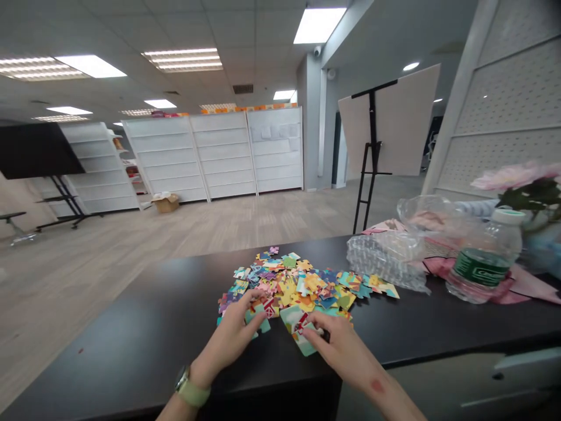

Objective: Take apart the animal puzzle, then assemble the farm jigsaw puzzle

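Note:
My left hand (233, 328), with a watch on a pale green band at the wrist, pinches a teal jigsaw puzzle piece (263, 323). A red and white picture shows on or just beside that piece. Between the thumb and fingers of my right hand (339, 344) is a larger pale green and white puzzle piece (305, 346) with a red patch, tilted near the table's front edge. It may be several pieces joined; I cannot tell. Just beyond both hands spreads a heap of loose colourful puzzle pieces (287, 289), partly hidden by my left fingers.
The dark table (144, 327) carries bubble wrap (385, 260), a green-labelled plastic bottle (482, 263) and a pink flower (512, 175) on the right. Beyond the table stand an easel board (394, 126), white shelves (221, 155), a cardboard box (166, 203) and a black screen (37, 150).

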### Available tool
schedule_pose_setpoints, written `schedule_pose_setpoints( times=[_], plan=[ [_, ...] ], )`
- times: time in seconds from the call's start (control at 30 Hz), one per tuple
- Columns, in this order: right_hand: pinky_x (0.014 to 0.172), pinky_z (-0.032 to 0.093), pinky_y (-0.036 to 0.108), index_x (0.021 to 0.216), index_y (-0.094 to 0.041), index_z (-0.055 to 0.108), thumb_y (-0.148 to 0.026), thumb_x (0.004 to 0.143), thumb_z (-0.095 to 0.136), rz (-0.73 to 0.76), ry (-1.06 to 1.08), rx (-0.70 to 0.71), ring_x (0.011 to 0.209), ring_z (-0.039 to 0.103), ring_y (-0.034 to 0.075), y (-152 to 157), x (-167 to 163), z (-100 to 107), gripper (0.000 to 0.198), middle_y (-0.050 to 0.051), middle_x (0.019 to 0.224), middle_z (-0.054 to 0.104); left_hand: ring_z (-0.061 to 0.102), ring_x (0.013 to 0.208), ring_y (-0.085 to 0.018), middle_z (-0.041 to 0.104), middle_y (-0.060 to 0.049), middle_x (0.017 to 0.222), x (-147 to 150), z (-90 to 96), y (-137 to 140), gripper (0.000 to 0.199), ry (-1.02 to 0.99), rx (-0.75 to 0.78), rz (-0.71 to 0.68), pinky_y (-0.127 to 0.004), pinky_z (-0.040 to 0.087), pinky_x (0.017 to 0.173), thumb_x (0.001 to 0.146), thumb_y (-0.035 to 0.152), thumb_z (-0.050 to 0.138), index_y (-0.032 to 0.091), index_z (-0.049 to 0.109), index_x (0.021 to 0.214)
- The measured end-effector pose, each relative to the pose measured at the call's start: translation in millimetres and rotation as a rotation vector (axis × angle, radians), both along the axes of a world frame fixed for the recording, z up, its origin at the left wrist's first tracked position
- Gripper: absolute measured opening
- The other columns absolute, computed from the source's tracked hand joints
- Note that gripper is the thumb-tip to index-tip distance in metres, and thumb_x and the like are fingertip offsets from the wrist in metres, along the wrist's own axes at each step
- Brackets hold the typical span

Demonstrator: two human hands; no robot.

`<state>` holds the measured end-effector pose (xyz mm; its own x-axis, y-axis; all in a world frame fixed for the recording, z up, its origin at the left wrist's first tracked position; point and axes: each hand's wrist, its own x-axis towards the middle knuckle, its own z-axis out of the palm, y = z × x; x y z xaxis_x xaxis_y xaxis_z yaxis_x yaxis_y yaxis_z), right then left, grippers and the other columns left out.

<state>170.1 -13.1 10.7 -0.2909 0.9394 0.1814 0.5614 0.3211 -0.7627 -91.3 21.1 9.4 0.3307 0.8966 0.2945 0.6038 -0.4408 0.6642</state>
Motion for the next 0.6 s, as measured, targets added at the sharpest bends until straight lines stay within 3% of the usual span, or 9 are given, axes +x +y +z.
schedule_pose_setpoints(
  times=[0.13,0.27,0.33,0.4,0.5,0.6],
  plan=[
    [0.054,0.04,0.023,0.079,-0.017,0.067,-0.042,0.092,0.058,0.028,0.202,-0.166,0.062,0.059,0.014,9,-11,-12,0.029,0.001,0.074,0.068,0.066,0.098,-0.024,0.072,-0.006,0.109,-19,4.1,19,0.031,0.105,0.017,0.082,-0.036,0.047,0.091,0.1,0.042,0.046,0.024,0.06,0.122],
    [0.054,0.051,0.026,0.118,-0.017,0.066,-0.042,0.089,0.057,0.05,0.475,-0.276,0.072,0.069,0.018,14,-26,-19,0.04,0.009,0.102,0.073,0.061,0.105,-0.028,0.069,-0.01,0.113,-33,-4.6,31,0.039,0.274,0.099,0.199,-0.042,0.046,0.091,0.1,0.042,0.045,0.02,0.062,0.127],
    [0.062,0.057,0.031,0.129,-0.017,0.062,-0.039,0.091,0.053,-0.029,0.439,-0.172,0.076,0.071,0.019,17,-23,-17,0.045,0.011,0.11,0.072,0.054,0.116,-0.032,0.065,-0.012,0.123,-31,-8.3,31,0.038,0.343,0.16,0.297,-0.047,0.045,0.093,0.099,0.038,0.046,0.022,0.062,0.129],
    [0.075,0.058,0.037,0.122,-0.018,0.067,-0.033,0.094,0.045,-0.14,0.283,0.042,0.082,0.071,0.021,21,-10,-14,0.038,0.011,0.106,0.074,0.051,0.12,-0.032,0.061,-0.011,0.127,-19,-8.4,24,0.035,0.344,0.204,0.319,-0.049,0.044,0.093,0.1,0.034,0.045,0.024,0.063,0.128],
    [0.092,0.052,0.041,0.097,-0.02,0.07,-0.019,0.091,0.041,-0.242,0.033,0.285,0.098,0.067,0.024,26,19,-11,0.03,0.009,0.102,0.072,0.053,0.113,-0.027,0.062,-0.009,0.118,17,-4.5,4,0.028,0.287,0.244,0.08,-0.044,0.044,0.096,0.1,0.028,0.045,0.025,0.064,0.121],
    [0.085,0.051,0.037,0.092,-0.021,0.066,-0.022,0.084,0.054,-0.233,-0.178,0.241,0.094,0.065,0.024,26,40,-10,0.014,0.007,0.101,0.067,0.053,0.11,-0.027,0.06,-0.007,0.115,58,-2.0,-13,0.028,0.292,0.239,-0.087,-0.041,0.044,0.096,0.092,0.022,0.057,0.028,0.063,0.118]
  ],
)
